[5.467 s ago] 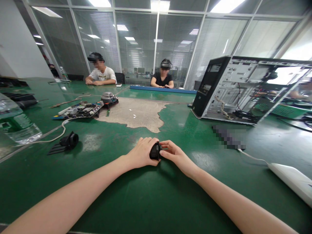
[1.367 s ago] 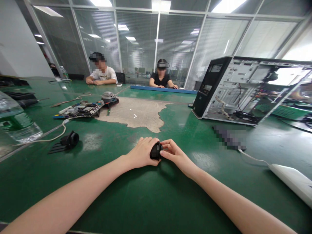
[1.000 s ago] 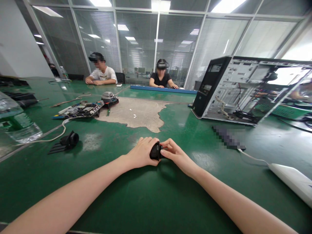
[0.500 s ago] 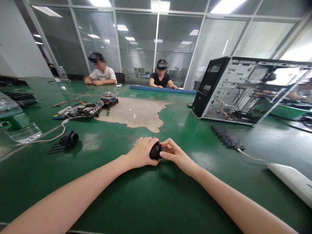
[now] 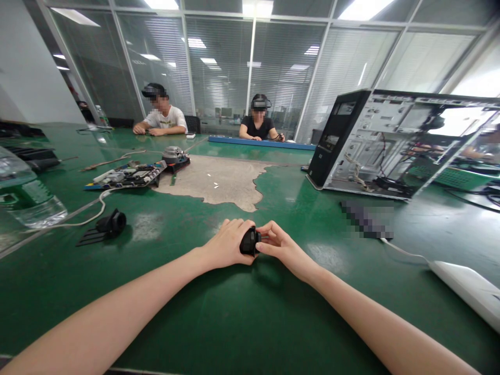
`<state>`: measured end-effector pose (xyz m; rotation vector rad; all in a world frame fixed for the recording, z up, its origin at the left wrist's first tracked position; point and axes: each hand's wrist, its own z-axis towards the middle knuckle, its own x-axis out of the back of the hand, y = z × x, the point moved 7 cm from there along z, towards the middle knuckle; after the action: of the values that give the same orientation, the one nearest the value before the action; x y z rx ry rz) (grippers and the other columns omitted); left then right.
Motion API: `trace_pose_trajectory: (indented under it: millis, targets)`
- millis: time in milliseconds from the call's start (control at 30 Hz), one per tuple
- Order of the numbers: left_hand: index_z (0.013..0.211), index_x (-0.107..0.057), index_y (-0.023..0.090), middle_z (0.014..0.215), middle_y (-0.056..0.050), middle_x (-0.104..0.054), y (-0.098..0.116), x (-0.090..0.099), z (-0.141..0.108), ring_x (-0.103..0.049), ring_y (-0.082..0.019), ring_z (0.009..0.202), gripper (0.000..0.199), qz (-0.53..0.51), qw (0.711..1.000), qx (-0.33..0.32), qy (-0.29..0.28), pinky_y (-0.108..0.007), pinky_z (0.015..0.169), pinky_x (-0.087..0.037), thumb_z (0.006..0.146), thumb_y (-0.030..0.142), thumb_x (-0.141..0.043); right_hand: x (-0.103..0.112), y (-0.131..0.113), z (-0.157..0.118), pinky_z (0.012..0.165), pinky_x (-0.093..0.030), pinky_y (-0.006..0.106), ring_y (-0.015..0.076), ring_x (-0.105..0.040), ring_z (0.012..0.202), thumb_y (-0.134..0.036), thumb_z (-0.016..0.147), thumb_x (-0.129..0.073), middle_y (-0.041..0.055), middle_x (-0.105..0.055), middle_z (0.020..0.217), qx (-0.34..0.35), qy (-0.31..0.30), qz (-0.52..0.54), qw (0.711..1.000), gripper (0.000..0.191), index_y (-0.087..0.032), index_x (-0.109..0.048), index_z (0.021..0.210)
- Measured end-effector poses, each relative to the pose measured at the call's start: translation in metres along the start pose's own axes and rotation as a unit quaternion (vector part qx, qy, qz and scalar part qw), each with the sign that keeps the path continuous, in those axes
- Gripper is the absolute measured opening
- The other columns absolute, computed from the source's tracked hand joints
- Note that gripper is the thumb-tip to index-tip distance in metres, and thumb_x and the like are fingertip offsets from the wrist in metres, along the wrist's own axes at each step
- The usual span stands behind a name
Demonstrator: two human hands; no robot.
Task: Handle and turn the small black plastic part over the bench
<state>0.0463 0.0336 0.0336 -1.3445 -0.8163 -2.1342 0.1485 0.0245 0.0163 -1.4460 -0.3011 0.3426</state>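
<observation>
A small black plastic part is held between both hands just above the green table, in the middle of the head view. My left hand wraps round its left side, fingers over the top and thumb below. On the right, my right hand pinches the part's right end between thumb and fingers. Some of the part is hidden behind the fingers. Another black part with a round opening and long prongs lies to the left of my left hand.
An open computer case stands at the right, behind a white box with a cable. A circuit board assembly and a water bottle are at the left. Two people sit across the table.
My hands and the black part have barely moved. Across the table, the hand of the person in black has lifted slightly.
</observation>
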Motion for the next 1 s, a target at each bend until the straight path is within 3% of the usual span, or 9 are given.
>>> trace_pose_trajectory:
  millis: [100, 200, 367, 567, 700, 867, 1000]
  targets:
    - [0.101, -0.041, 0.02, 0.092, -0.004, -0.052, 0.0003, 0.0004, 0.0004, -0.048, -0.023, 0.086, 0.05, -0.006, 1.0, 0.003, 0.0, -0.033, 0.072, -0.032, 0.06, 0.041, -0.06, 0.0013, 0.0025, 0.0008, 0.08, -0.041, 0.032, 0.0131, -0.055, 0.083, -0.033, 0.072, -0.061, -0.0008, -0.056, 0.086, -0.004, 0.013, -0.006, 1.0, 0.024, -0.022, -0.047, 0.088]
    - [0.101, -0.041, 0.02, 0.092, -0.004, -0.052, -0.0002, 0.0003, 0.0006, -0.048, -0.023, 0.086, 0.049, -0.009, 1.0, 0.009, -0.005, -0.033, 0.073, -0.032, 0.061, 0.04, -0.06, 0.0002, 0.0039, 0.001, 0.081, -0.042, 0.034, 0.0143, -0.055, 0.085, -0.034, 0.069, -0.063, 0.001, -0.056, 0.089, -0.021, 0.015, -0.015, 1.0, 0.031, -0.021, -0.047, 0.093]
    - [0.102, -0.041, 0.02, 0.093, -0.004, -0.052, -0.0016, -0.0002, 0.0, -0.048, -0.024, 0.086, 0.051, -0.006, 1.0, 0.009, -0.01, -0.033, 0.072, -0.032, 0.058, 0.037, -0.061, -0.0052, -0.0014, 0.0001, 0.086, -0.04, 0.036, 0.0145, -0.056, 0.086, -0.029, 0.061, -0.071, 0.0001, -0.056, 0.091, -0.015, -0.025, -0.003, 1.0, 0.042, -0.022, -0.045, 0.093]
    - [0.102, -0.04, 0.02, 0.092, -0.004, -0.052, -0.0007, 0.0005, 0.0002, -0.048, -0.023, 0.086, 0.051, -0.006, 1.0, 0.003, 0.0, -0.033, 0.073, -0.032, 0.06, 0.04, -0.06, -0.0007, 0.0003, 0.0005, 0.081, -0.042, 0.033, 0.0132, -0.055, 0.084, -0.035, 0.072, -0.06, -0.0006, -0.055, 0.084, -0.013, 0.005, -0.006, 1.0, 0.026, -0.021, -0.046, 0.089]
    - [0.102, -0.041, 0.02, 0.093, -0.005, -0.052, -0.0006, -0.0005, 0.0006, -0.048, -0.024, 0.087, 0.05, -0.01, 1.0, 0.01, -0.007, -0.034, 0.074, -0.032, 0.061, 0.041, -0.06, 0.0, 0.0035, 0.0011, 0.081, -0.042, 0.033, 0.0142, -0.054, 0.085, -0.035, 0.07, -0.062, 0.0014, -0.055, 0.09, -0.023, 0.017, -0.018, 0.999, 0.032, -0.021, -0.047, 0.094]
    - [0.101, -0.04, 0.02, 0.093, -0.004, -0.052, -0.0013, -0.0004, 0.0001, -0.048, -0.024, 0.087, 0.052, -0.005, 1.0, 0.012, -0.01, -0.033, 0.073, -0.032, 0.057, 0.036, -0.062, -0.0053, -0.0014, -0.0006, 0.085, -0.04, 0.035, 0.0147, -0.055, 0.087, -0.03, 0.061, -0.071, -0.0004, -0.055, 0.089, -0.009, -0.022, 0.0, 1.0, 0.04, -0.023, -0.045, 0.092]
    - [0.102, -0.04, 0.02, 0.093, -0.004, -0.053, -0.0006, 0.0005, 0.0002, -0.048, -0.023, 0.086, 0.052, -0.002, 1.0, 0.007, -0.001, -0.033, 0.073, -0.033, 0.058, 0.038, -0.062, -0.0033, -0.0023, -0.001, 0.083, -0.04, 0.034, 0.0139, -0.055, 0.085, -0.034, 0.067, -0.065, -0.0008, -0.055, 0.086, -0.012, -0.008, 0.001, 1.0, 0.031, -0.022, -0.046, 0.088]
